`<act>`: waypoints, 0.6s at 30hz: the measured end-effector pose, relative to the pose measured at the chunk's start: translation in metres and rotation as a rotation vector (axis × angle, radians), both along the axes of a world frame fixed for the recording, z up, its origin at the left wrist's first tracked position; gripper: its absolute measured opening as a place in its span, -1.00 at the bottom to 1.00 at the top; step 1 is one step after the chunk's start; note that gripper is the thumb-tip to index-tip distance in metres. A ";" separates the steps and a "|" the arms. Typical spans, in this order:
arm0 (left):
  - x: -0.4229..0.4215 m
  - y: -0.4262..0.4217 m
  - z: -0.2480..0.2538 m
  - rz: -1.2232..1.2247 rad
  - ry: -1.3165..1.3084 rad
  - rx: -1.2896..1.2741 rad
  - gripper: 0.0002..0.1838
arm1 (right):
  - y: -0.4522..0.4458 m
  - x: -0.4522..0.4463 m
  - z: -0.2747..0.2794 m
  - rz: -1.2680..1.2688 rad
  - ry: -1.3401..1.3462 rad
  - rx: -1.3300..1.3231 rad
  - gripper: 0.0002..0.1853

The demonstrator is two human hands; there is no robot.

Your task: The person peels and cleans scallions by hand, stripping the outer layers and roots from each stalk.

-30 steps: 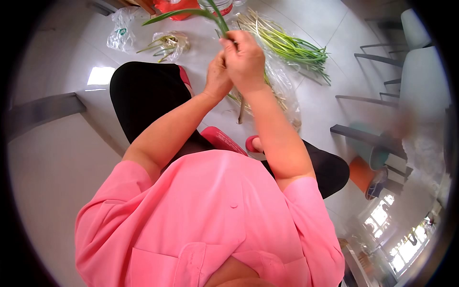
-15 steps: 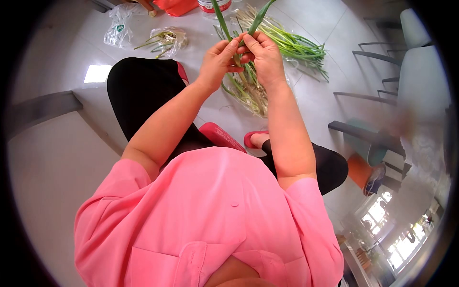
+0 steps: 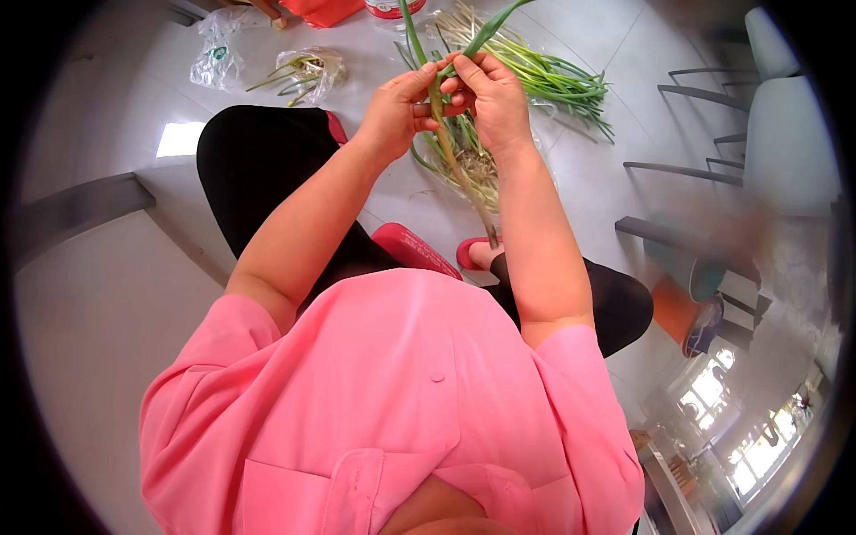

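A long green onion (image 3: 459, 169), with forked green leaves at the top and a brownish stalk running down toward my foot, is between my two hands. My left hand (image 3: 390, 114) has its fingers closed around the stalk near the fork. My right hand (image 3: 499, 105) pinches a leaf base between thumb and fingers, close beside the left fingertips. Below them a heap of green onions with tangled roots (image 3: 481, 168) lies on plastic on the floor, partly hidden by my right hand and forearm. Farther right lies a neater bunch of green onions (image 3: 566, 85).
A clear bag (image 3: 308, 78) with some stalks and a crumpled plastic bag (image 3: 220, 53) lie at the left. Behind are a red bag (image 3: 316, 9) and a tub (image 3: 392, 9). Chairs (image 3: 789, 143) stand at the right, near an orange bucket (image 3: 675, 305).
The green onion's lower stalk now shows extending down toward my right foot. My left hand has shifted slightly left, and its fingers have changed position on the stalk.
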State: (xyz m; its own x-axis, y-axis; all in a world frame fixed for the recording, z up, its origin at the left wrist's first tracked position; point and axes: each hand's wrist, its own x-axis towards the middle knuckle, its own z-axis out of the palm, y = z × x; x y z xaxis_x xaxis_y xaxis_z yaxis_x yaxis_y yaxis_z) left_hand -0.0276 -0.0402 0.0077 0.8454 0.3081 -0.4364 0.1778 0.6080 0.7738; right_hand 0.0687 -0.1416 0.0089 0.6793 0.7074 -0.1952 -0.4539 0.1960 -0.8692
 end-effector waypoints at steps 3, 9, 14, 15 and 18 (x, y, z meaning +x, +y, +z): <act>-0.001 0.002 0.000 -0.011 -0.022 -0.021 -0.55 | -0.001 0.001 -0.006 0.035 0.059 0.088 -0.88; 0.000 0.004 -0.002 -0.040 -0.021 -0.045 -0.55 | -0.007 0.001 -0.008 0.113 0.078 0.158 -0.85; 0.003 0.005 -0.018 0.140 -0.010 -0.116 -0.71 | -0.014 0.001 -0.008 0.110 -0.017 0.133 -0.87; 0.003 0.005 -0.015 0.139 -0.009 -0.116 -0.71 | -0.017 0.000 -0.009 0.109 -0.016 0.133 -0.87; 0.003 0.007 -0.010 0.171 -0.002 -0.172 -0.70 | -0.026 -0.005 -0.015 0.062 -0.031 0.007 -0.86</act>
State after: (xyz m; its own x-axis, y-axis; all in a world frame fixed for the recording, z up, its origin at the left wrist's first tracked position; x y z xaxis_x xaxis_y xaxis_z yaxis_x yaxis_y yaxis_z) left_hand -0.0251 -0.0330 -0.0026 0.7885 0.3678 -0.4929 0.0594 0.7522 0.6563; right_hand 0.0635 -0.1675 -0.0061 0.6399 0.7495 -0.1695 -0.4381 0.1746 -0.8818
